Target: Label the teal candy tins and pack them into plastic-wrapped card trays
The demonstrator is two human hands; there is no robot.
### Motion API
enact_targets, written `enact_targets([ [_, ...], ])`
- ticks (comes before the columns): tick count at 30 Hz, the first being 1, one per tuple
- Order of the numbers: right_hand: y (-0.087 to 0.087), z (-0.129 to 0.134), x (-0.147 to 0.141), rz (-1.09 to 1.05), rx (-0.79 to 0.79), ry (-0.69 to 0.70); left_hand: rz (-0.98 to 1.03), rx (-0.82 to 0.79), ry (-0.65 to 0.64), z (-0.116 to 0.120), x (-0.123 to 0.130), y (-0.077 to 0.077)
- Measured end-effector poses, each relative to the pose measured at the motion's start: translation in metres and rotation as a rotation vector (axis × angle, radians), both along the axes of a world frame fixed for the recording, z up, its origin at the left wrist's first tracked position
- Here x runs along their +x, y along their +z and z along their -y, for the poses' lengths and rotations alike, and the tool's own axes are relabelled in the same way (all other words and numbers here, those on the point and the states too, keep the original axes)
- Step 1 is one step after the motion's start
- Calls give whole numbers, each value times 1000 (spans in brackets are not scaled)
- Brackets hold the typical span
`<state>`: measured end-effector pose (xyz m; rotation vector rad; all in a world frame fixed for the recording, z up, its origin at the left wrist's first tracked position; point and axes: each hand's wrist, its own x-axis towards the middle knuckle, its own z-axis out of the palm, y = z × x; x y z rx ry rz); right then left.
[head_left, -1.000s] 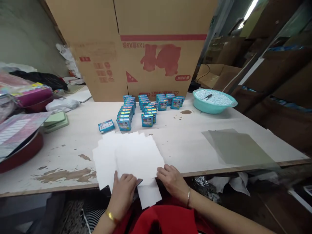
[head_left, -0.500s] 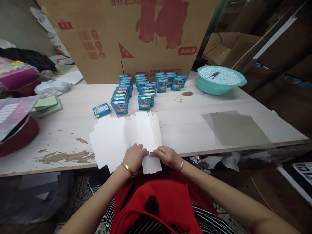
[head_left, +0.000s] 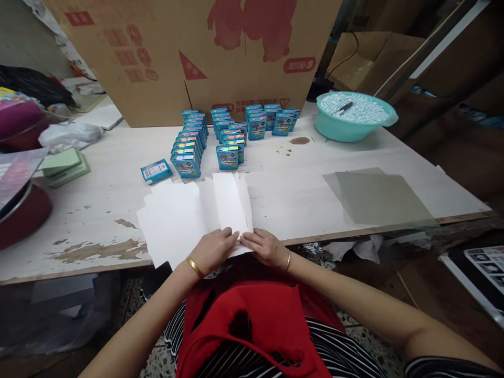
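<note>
A white die-cut card sheet [head_left: 230,202], partly folded into a long panel, lies before me at the table's front edge. My left hand [head_left: 214,248] is closed on its near end, fingertips pressed at the fold. Beside it, almost touching, my right hand [head_left: 268,249] grips the same end from the right. The near flap is mostly hidden under the fingers. More white card sheets [head_left: 171,220] are spread flat to the left, partly beneath the folded one. Beyond them stand rows of small blue boxes [head_left: 186,166] lettered "Caramelo Macizo". One blue box [head_left: 156,171] lies on its side.
Behind the blue boxes rises a large cardboard carton [head_left: 157,100]. A turquoise basin [head_left: 346,130] of small pale pieces stands back right. Thin translucent sheets [head_left: 378,197] lie on the right. Green blocks [head_left: 65,165] and a red bowl [head_left: 29,215] are at left.
The card's near flap, which hung out toward me, is now folded up under my fingers. Both hands have drawn closer together. The whole view has shifted slightly.
</note>
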<state>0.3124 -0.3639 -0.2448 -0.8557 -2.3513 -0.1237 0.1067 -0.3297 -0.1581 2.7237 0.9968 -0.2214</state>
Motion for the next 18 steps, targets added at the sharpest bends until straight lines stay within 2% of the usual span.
enact_targets([
  [2, -2, -1, -5, -56, 5, -27, 150, -56, -64, 0, -8, -2],
  [4, -1, 0, -9, -127, -4, -44, 238, -83, -68, -2, -13, -4],
  [6, 2, 1, -11, -204, -30, -64, 245, -90, 25, -5, -11, -5],
  [10, 0, 6, -16, -242, -46, -134, 111, -90, 313, -12, 10, -3],
  [13, -5, 12, -19, -117, -58, -157, 102, -107, 368, -14, 18, 0],
  [16, -8, 15, -19, 0, -116, -163, 357, -33, 389, -5, 10, -3],
  [18, -8, 15, -19, 16, -155, -168, 603, 99, 490, 7, -1, -9],
])
